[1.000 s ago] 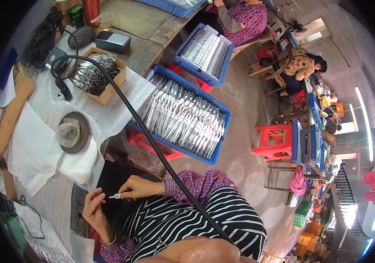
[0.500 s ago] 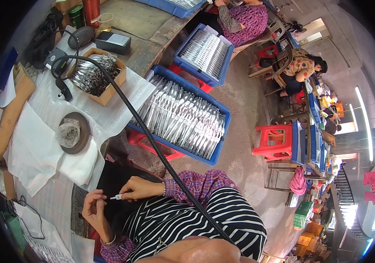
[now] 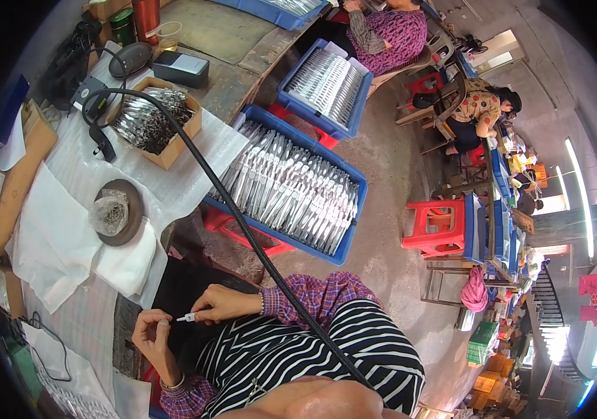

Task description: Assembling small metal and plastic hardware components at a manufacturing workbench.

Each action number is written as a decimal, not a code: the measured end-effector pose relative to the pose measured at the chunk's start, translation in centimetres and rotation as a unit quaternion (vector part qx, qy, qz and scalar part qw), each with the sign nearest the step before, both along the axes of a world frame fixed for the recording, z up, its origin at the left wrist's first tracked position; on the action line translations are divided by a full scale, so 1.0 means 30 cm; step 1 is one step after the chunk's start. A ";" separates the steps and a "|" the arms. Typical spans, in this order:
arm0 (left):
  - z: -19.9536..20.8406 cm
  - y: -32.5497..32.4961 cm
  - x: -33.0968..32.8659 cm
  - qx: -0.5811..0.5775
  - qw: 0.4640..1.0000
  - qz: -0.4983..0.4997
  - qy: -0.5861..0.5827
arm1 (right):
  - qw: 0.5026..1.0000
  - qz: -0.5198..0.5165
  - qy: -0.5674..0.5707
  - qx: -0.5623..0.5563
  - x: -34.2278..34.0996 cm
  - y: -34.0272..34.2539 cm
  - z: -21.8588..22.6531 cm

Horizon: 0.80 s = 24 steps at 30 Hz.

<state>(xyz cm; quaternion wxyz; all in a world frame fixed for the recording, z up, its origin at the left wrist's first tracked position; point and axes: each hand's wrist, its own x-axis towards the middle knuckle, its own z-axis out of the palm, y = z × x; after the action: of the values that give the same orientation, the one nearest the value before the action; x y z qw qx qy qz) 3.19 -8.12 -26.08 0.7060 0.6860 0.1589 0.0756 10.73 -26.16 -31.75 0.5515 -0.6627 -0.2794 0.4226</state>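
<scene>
My right hand (image 3: 227, 304) is closed in a pinch on a small slim silver piece with a pale end (image 3: 187, 318), which points toward my left hand (image 3: 153, 336). The left hand's thumb and forefinger are bent together just beside that end, with a narrow gap between. Whatever those left fingers may hold is too small to make out. Both hands are over my lap, by the bench's near edge. Beyond them, a blue bin (image 3: 346, 241) holds many slim silver metal pieces laid in rows.
A black flexible cable (image 3: 232, 216) arcs across the view above my right arm. On the bench are a round dark disc (image 3: 131, 234) with a clear bundle, white sheets (image 3: 54, 241) and a cardboard box (image 3: 166, 155) of metal pieces. Another blue bin (image 3: 354, 126) and red stools (image 3: 420, 223) stand beyond; co-workers sit farther off.
The silver piece and my right fingers have dipped very slightly. My left hand has shifted a little, its fingers still bent together. A seated co-worker's arm has moved a little.
</scene>
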 end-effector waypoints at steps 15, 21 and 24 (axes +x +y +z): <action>-0.044 0.014 -0.002 0.003 0.999 0.001 -0.036 | 1.000 0.005 -0.006 -0.007 -0.002 0.005 -0.007; -0.045 0.013 -0.001 0.000 0.999 -0.004 -0.042 | 1.000 0.000 0.003 -0.004 0.001 0.007 0.002; -0.038 0.008 0.002 -0.006 1.000 0.009 -0.027 | 1.000 -0.010 0.003 0.000 -0.002 0.009 -0.003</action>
<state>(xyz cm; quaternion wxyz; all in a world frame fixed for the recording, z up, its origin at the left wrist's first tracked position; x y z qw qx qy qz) 3.25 -7.87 -27.23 0.7131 0.6782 0.1467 0.0998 10.67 -25.89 -31.83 0.5564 -0.6641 -0.2715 0.4192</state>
